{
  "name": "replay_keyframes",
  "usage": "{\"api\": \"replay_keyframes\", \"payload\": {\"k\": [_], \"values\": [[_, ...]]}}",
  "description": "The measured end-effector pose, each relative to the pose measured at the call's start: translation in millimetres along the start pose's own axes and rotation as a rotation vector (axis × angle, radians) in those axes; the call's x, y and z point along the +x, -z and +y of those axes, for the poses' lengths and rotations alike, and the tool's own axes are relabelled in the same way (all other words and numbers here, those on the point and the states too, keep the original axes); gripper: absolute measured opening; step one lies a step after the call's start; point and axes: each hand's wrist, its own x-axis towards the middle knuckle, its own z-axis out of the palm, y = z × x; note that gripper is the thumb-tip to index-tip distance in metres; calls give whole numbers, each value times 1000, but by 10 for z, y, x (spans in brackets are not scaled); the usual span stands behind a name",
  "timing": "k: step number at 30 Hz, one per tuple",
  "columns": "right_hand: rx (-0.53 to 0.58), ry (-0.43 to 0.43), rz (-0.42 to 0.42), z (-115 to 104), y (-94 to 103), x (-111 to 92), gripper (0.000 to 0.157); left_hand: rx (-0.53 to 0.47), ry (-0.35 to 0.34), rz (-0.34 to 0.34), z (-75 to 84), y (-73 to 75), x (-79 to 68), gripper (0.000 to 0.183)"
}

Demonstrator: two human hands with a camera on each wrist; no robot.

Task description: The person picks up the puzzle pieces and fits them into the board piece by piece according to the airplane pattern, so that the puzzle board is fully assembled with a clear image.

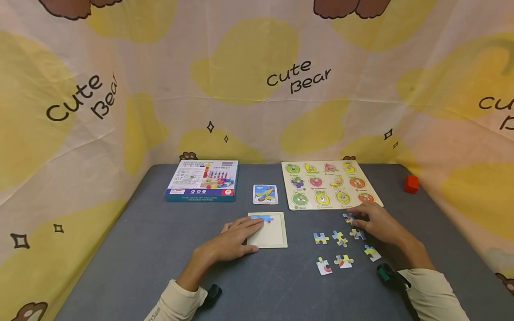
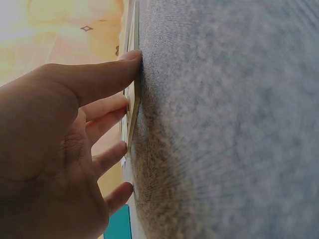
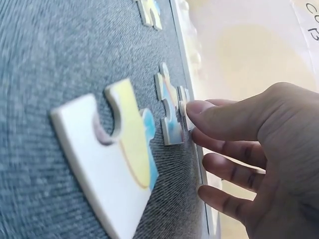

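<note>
Touching tray (image 1: 274, 237) edge: left hand (image 1: 234, 238)

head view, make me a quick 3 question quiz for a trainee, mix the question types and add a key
1. Multiple choice: what does the left hand rest on?
a) the red block
b) the jigsaw tray
c) the teal-edged box

2. True or false: the right hand is nearer to the fruit puzzle board than the left hand is.

3. Fill in the blank: the picture card just beyond the jigsaw tray shows a yellow ____.

Key: 1. b; 2. true; 3. airplane
</note>
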Motion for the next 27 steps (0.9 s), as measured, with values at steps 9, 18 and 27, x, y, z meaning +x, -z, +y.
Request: {"api": "replay_keyframes", "payload": {"k": [9,18,27], "values": [[-9,2,0,69,-16,13,34,-1,-3,2,-6,2,-2,72],[-31,14,4,105,-10,22,24,-8,0,-2,-3,4,-4,72],[-64,4,15,129,11,21,18,-5,-8,1,-12,3,-1,72]]}}
